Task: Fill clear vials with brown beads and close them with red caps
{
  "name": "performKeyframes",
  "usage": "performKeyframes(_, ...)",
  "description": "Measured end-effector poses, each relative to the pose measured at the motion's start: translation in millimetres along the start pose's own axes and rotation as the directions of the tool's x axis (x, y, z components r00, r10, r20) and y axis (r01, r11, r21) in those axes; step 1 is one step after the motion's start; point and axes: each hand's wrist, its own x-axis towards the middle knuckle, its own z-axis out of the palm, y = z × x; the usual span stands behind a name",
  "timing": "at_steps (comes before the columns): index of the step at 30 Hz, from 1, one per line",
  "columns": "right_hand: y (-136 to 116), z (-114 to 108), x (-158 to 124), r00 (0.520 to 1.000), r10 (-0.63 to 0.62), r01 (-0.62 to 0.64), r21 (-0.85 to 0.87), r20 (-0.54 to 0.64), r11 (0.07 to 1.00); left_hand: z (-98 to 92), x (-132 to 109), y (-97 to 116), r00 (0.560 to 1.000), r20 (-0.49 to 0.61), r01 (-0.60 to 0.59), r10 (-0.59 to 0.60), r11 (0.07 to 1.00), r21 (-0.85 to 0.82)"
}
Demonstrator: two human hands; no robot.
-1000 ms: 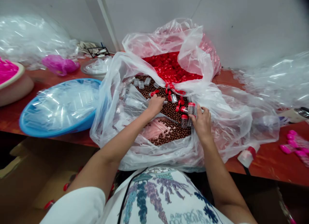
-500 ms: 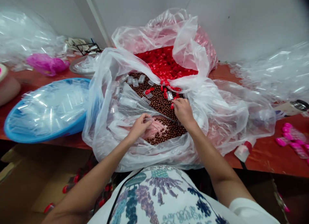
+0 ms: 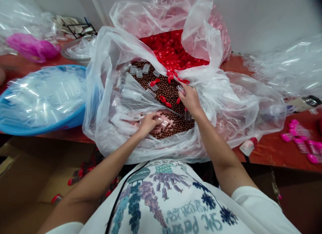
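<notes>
My left hand (image 3: 149,124) is closed in a pinch on a clear plastic tube (image 3: 164,122), low over the brown beads (image 3: 173,126). Up and to the right, the fingers of my right hand (image 3: 190,98) close on a small clear plastic cup (image 3: 180,89) above the beads. Loose red caps (image 3: 165,101) with loops lie on the beads to its left. Below my right hand stands a clear tube with a red top (image 3: 187,113), partly among the beads. Several clear cups (image 3: 139,73) rest at the far left of the bead pile.
A large clear plastic bag (image 3: 100,93) surrounds the beads. Behind it sits a bag of red caps (image 3: 171,47). On the left, a blue basin (image 3: 75,118) holds clear tubes. Pink-capped tubes (image 3: 300,140) and a white bottle (image 3: 248,147) lie on the red table (image 3: 271,153) at right.
The view has tipped downward. My left hand now has a clear tube showing in its fingers. My right hand has left the red cap area and is on a clear cup; a red cap lies mid-pile.
</notes>
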Motion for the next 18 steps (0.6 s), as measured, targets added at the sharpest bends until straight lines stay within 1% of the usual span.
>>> performKeyframes(1,2.0,-4.2,-7.2,1.0,0.026,-0.026,0.08,0.001,0.996,4.2,1.3,0.4,1.0,0.018,-0.027,0.026,0.997,0.069)
performKeyframes(3,5.9,-11.2,-21.0,0.997,0.076,-0.078,0.207,0.016,0.975,12.6,3.8,1.8,0.989,0.069,-0.142,0.129,0.958,0.25)
performKeyframes(5,8.8,-15.8,-31.6,0.995,0.095,-0.099,0.275,0.029,0.956,20.9,5.7,3.2,0.973,0.097,-0.229,0.207,0.903,0.364)
performKeyframes(6,9.8,-17.1,-34.9,0.995,0.096,-0.102,0.292,0.035,0.951,25.0,6.4,3.8,0.97,0.107,-0.242,0.217,0.886,0.395)
performKeyframes(9,11.6,-15.9,-35.6,0.995,0.085,-0.098,0.291,0.059,0.952,35.4,7.6,5.5,0.979,0.127,-0.197,0.157,0.885,0.422)
performKeyframes(11,12.5,-11.0,-29.5,0.996,0.06,-0.075,0.241,0.066,0.968,39.4,8.0,6.6,0.983,0.15,-0.161,0.108,0.899,0.407)
performKeyframes(15,12.3,2.5,-14.2,1.0,-0.023,0.022,0.078,0.001,0.997,40.1,9.4,8.0,0.979,0.195,-0.128,0.062,0.928,0.349)
performKeyframes(18,7.4,8.8,-9.4,0.998,-0.052,0.053,0.044,-0.024,0.998,38.3,10.9,7.2,0.982,0.189,-0.035,-0.016,0.964,0.265)
